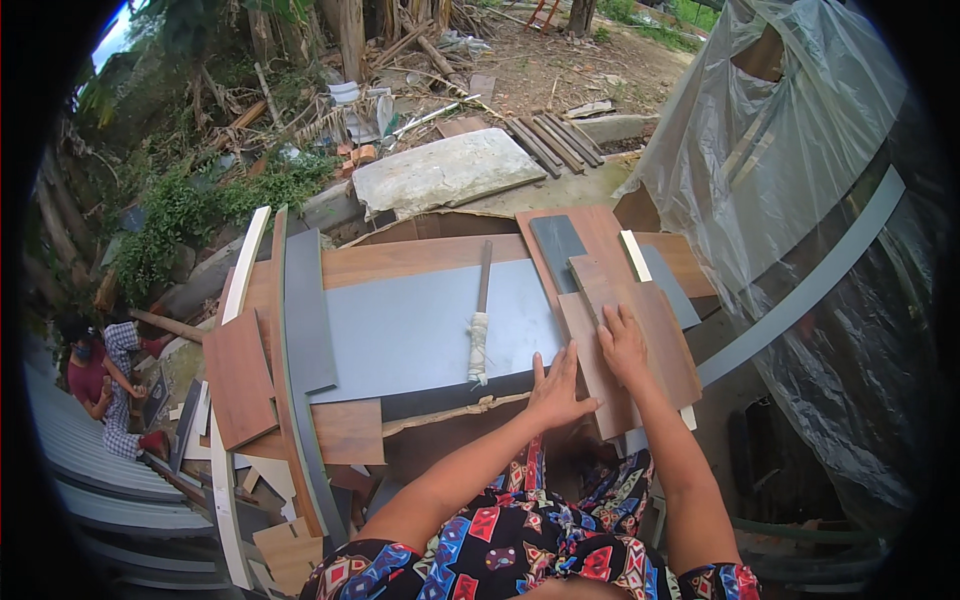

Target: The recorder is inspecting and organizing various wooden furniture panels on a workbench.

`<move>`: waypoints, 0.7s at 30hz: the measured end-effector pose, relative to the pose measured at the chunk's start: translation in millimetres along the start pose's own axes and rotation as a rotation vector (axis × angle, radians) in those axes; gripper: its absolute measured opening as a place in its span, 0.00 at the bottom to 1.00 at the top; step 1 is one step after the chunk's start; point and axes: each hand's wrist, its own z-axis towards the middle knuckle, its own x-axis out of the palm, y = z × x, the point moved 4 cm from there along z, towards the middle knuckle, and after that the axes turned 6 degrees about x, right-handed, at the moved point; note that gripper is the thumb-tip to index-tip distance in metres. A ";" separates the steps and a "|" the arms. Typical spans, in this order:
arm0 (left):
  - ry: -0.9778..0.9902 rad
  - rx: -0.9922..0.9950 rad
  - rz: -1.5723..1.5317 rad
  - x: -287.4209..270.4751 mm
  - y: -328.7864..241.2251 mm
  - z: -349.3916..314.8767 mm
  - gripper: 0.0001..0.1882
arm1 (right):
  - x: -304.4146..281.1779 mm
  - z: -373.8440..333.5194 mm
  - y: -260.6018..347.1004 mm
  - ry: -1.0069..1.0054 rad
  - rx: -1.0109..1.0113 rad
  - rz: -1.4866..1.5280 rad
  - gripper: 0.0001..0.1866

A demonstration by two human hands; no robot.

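Note:
My right hand (625, 347) lies on a brown wood-grain board (645, 330), fingers stretched near its left edge. Under that board is a narrower brown board (592, 365), partly covered. Against the lower left edge of this narrower piece rests my left hand (560, 395), thumb and fingers apart. To the left, a stick with one end wrapped in pale material (480, 330) lies across a light grey panel (420, 325). Beyond my hands, a dark grey strip (558, 248) and a cream strip (635, 256) lie on a larger reddish-brown board (538, 237).
Long strips and a reddish board (240, 380) are stacked at the left. A person (105, 390) sits low at far left near offcuts. Clear plastic sheeting (760, 150) hangs at the right, behind a curved grey strip (810, 285). A concrete slab (445, 172) lies beyond.

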 end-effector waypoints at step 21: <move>0.024 -0.005 0.059 -3.9 -9.2 -1.5 0.61 | -59.8 -85.0 -48.4 0.067 0.069 0.003 0.23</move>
